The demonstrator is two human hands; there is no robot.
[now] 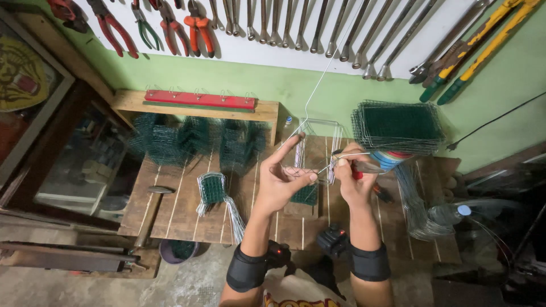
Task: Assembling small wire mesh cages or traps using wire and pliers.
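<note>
Slatted wooden workbench (182, 216) set against a green wall; tool board above hung with pliers (199, 25), spanners (296, 25) and yellow-handled bolt cutters (483, 40).

Piled green mesh pieces (187, 139) at bench rear left, under a shelf carrying a red hook rail (199, 99). Stack of flat green mesh panels (398, 125) at rear right, resting on a striped can (392, 160). Risk: overhanging stack likely to tip if elbow or wire end strikes it.

Hammer (149, 213) near left bench edge, handle overhanging. Risk: fall to floor if bench is jolted.

Small mesh piece with trailing wire legs (215, 196) lying left of centre, well apart from hands.

Left hand (282, 179) raised above bench centre, index finger extended upward, thumb and remaining fingers pinched closed on the bare wire frame (318, 133). Right hand (354, 179) just beside, closed around a red-handled tool (357, 172), tip at the wire. Tool jaw position: cannot tell.

Long free wire strand (330, 62) rising from frame toward tool board. Risks: spring-back toward face if pinch loosens; puncture of extended fingertip by cut end; tool slip onto left fingers, given close spacing of hands.
</note>
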